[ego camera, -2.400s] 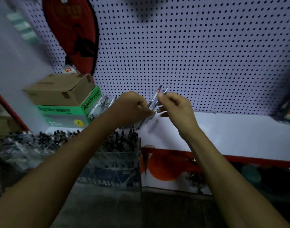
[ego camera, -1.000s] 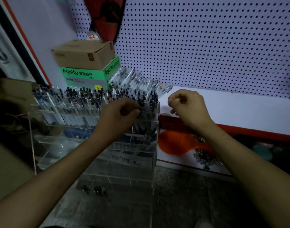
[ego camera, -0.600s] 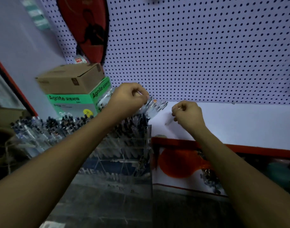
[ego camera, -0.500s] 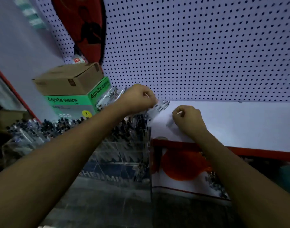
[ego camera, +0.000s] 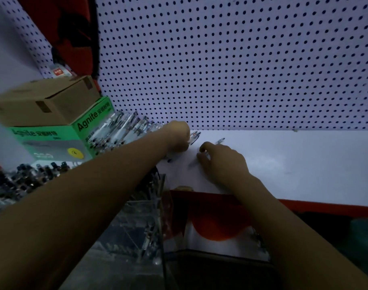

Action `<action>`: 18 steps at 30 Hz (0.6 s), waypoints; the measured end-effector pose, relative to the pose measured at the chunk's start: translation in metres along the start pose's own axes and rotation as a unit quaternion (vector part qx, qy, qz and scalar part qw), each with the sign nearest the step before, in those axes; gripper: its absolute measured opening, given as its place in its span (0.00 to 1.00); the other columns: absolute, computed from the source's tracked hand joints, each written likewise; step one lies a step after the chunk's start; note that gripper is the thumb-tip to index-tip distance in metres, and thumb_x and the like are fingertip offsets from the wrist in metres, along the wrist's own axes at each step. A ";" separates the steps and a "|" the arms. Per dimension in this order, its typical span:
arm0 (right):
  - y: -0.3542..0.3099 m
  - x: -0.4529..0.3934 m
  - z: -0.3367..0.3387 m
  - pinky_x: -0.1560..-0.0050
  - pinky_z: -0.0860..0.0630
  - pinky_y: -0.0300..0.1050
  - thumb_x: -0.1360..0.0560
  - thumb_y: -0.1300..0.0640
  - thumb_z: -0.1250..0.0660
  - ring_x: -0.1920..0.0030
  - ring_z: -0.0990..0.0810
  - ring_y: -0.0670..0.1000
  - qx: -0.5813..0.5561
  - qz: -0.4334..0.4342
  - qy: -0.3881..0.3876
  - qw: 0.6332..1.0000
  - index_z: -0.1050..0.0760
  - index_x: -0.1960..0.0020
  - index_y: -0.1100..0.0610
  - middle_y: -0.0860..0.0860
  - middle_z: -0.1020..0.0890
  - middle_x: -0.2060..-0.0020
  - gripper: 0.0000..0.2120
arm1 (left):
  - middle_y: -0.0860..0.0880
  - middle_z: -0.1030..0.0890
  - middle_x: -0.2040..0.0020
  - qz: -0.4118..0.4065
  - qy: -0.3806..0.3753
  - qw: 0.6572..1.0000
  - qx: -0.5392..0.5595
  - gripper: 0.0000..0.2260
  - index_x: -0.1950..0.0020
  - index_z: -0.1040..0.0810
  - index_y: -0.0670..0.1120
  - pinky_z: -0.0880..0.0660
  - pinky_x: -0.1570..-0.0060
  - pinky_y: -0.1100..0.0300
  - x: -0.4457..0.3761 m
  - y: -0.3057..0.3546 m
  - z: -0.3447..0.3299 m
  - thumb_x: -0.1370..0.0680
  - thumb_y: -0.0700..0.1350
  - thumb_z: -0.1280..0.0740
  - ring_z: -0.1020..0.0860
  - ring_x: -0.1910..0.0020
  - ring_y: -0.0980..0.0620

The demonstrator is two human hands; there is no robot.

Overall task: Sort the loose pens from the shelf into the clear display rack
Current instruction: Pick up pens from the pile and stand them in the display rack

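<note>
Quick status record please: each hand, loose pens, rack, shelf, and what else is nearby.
left hand: reaching onto the shelf, fingers curled at the end of the pen pile; grip partly hidden
right hand: on the shelf, fingers curled round a single pen
loose pens: heap on the shelf beside the green box
shelf: white, red front edge
clear display rack: below the left forearm, upper rows already hold pens
green box: at the shelf's left, cardboard box stacked on it
pegboard: behind the shelf
</note>
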State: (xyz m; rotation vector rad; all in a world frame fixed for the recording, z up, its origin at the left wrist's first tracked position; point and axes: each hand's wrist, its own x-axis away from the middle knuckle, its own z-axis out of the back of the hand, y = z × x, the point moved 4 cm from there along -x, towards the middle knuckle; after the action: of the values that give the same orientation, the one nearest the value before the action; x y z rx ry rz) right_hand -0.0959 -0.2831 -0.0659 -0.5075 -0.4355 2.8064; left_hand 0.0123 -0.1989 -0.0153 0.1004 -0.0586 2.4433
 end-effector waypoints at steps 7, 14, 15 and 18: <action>0.002 -0.006 -0.002 0.62 0.30 0.43 0.20 0.49 0.41 0.62 0.25 0.54 -0.020 -0.078 0.019 0.997 0.30 0.56 0.54 0.52 0.25 0.64 0.10 | 0.42 0.24 0.37 -0.029 -0.026 0.998 -0.041 0.15 0.36 0.25 0.40 0.28 0.42 0.55 -0.002 0.003 -0.007 0.22 0.42 0.34 0.25 0.40 0.44; 0.009 -0.006 -0.002 0.65 0.35 0.44 0.24 0.56 0.38 0.60 0.27 0.55 -0.057 -0.128 0.035 0.989 0.32 0.44 0.57 0.53 0.27 0.58 0.11 | 0.40 0.21 0.44 -0.037 -0.037 0.997 -0.052 0.11 0.46 0.23 0.38 0.26 0.48 0.54 -0.001 0.008 -0.006 0.22 0.44 0.32 0.22 0.45 0.42; 0.010 -0.006 -0.002 0.65 0.35 0.44 0.24 0.56 0.37 0.60 0.27 0.54 -0.062 -0.132 0.036 0.989 0.32 0.45 0.58 0.53 0.27 0.58 0.11 | 0.39 0.20 0.47 -0.038 -0.044 0.997 -0.048 0.08 0.50 0.24 0.40 0.26 0.50 0.55 -0.001 0.008 -0.007 0.22 0.44 0.32 0.22 0.47 0.42; 0.013 -0.007 -0.002 0.69 0.38 0.42 0.26 0.56 0.35 0.66 0.29 0.52 -0.084 -0.153 0.033 0.984 0.33 0.58 0.58 0.54 0.27 0.62 0.08 | 0.45 0.26 0.61 -0.039 -0.037 0.998 -0.043 0.09 0.58 0.29 0.42 0.29 0.55 0.56 -0.001 0.009 -0.008 0.22 0.45 0.33 0.26 0.59 0.46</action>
State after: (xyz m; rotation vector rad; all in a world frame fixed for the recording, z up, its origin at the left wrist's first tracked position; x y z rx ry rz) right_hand -0.0915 -0.2968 -0.0705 -0.5167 -0.6793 2.4651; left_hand 0.0070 -0.2056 -0.0236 0.1516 -0.1902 2.3554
